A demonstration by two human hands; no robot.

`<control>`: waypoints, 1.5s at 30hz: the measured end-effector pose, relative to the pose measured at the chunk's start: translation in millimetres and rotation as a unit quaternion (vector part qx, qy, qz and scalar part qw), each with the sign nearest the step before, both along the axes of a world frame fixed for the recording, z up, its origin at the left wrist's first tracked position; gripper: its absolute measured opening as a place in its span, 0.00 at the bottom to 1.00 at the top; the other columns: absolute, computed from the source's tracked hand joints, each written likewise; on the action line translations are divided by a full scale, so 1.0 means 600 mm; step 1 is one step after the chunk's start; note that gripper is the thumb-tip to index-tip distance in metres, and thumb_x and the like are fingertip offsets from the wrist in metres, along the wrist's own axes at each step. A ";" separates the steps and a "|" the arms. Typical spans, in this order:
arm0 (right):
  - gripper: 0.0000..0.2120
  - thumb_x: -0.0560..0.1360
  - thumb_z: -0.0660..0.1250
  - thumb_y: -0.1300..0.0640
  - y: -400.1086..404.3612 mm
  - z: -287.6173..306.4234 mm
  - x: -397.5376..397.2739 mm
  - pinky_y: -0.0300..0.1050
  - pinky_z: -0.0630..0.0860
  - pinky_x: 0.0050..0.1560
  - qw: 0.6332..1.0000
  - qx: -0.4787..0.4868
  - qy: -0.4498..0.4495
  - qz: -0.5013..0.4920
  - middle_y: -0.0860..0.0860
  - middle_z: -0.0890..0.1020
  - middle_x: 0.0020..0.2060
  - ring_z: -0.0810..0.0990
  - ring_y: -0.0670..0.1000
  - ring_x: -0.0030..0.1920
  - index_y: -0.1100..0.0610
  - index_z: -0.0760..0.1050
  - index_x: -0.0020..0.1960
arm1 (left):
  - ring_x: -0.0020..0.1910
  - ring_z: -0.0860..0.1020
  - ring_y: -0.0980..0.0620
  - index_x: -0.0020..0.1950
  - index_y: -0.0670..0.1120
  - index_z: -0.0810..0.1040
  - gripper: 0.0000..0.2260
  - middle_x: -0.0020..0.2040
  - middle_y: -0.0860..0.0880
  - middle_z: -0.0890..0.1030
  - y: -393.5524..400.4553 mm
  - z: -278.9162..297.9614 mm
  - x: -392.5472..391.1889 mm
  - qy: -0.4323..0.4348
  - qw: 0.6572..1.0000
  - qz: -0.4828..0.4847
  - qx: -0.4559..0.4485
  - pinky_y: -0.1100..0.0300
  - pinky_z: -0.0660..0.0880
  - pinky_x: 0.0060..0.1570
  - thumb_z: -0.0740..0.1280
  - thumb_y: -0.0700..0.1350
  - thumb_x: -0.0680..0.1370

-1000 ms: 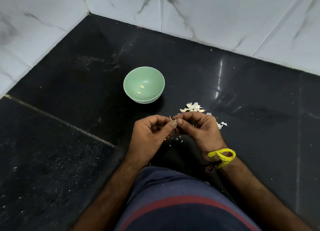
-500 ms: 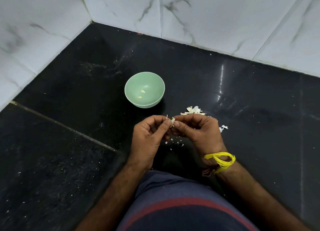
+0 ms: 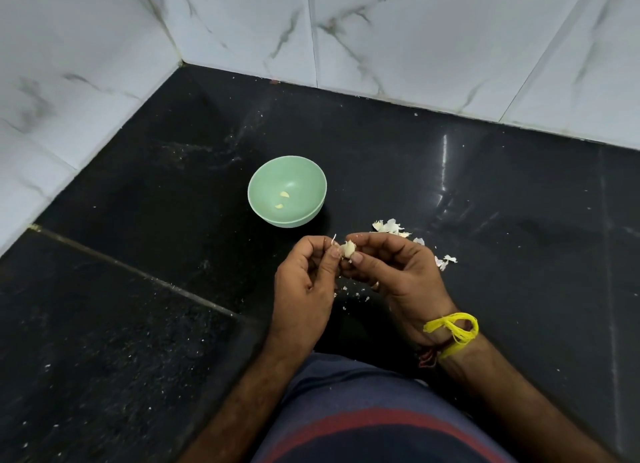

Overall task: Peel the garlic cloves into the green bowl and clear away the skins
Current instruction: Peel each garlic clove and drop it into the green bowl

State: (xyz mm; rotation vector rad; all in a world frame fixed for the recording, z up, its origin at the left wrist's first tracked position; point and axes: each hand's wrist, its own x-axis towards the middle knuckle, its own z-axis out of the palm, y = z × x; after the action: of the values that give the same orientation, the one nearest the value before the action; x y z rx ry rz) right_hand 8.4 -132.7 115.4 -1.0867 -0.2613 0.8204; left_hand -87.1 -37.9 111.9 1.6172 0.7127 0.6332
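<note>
Head view looks down on a black stone counter (image 3: 450,171) set into a corner of white marble-patterned wall tiles (image 3: 415,36). Both hands meet just above the surface, near the front of the green bowl (image 3: 263,188). The left hand (image 3: 304,282) and the right hand (image 3: 398,272) pinch one garlic clove (image 3: 348,248) between them, thumbs and forefingers curled tight around it, with a thin strip of skin (image 3: 334,239) sticking up beside the left fingers (image 3: 334,254). The clove looks partly bare, though how much skin clings to it I cannot tell.

Inside the bowl lie two pale peeled cloves (image 3: 282,200), close together on its floor. A small heap of white skins (image 3: 389,227) sits on the counter just behind the right hand, to the right of the bowl, and a few more flakes (image 3: 445,261) lie beside the right knuckles. Tiny crumbs of skin (image 3: 353,292) are scattered under the hands.

A yellow thread band (image 3: 453,331) is tied round the right wrist. Dark blue cloth with a red stripe (image 3: 363,424) fills the bottom of the view.
</note>
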 end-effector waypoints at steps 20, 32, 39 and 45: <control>0.09 0.67 0.71 0.67 0.009 -0.037 0.016 0.44 0.82 0.42 0.998 -0.049 0.038 -0.005 0.57 0.84 0.35 0.82 0.53 0.35 0.65 0.80 0.47 | 0.35 0.79 0.58 0.46 0.46 0.83 0.02 0.36 0.55 0.82 0.035 -0.080 -0.008 0.048 0.992 0.094 0.068 0.58 0.78 0.39 0.71 0.42 0.79; 0.05 0.68 0.74 0.68 0.075 -0.027 0.055 0.40 0.80 0.37 0.986 -0.149 -0.070 0.014 0.52 0.84 0.31 0.81 0.49 0.33 0.61 0.82 0.42 | 0.37 0.78 0.57 0.45 0.45 0.86 0.01 0.37 0.55 0.80 0.114 -0.203 -0.004 0.113 0.972 0.034 0.205 0.66 0.75 0.42 0.74 0.41 0.75; 0.05 0.67 0.76 0.67 0.177 -0.011 0.089 0.38 0.80 0.37 0.964 -0.194 -0.179 0.032 0.50 0.84 0.30 0.80 0.46 0.31 0.62 0.83 0.42 | 0.37 0.79 0.56 0.44 0.43 0.86 0.02 0.39 0.49 0.83 0.129 -0.224 0.008 0.089 0.970 0.068 0.216 0.70 0.74 0.42 0.74 0.40 0.75; 0.04 0.67 0.78 0.62 0.283 -0.048 0.119 0.40 0.76 0.33 0.904 -0.281 -0.312 0.077 0.49 0.81 0.27 0.77 0.45 0.25 0.58 0.83 0.39 | 0.41 0.81 0.53 0.47 0.43 0.86 0.04 0.42 0.49 0.84 0.134 -0.236 0.006 0.091 0.970 0.042 0.221 0.56 0.78 0.45 0.73 0.42 0.76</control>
State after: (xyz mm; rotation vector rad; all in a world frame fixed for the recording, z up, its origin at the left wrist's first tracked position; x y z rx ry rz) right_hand 79.9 36.9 86.7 -1.8906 -0.6832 0.6769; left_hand -83.2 42.6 -29.8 2.0846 0.8180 0.7484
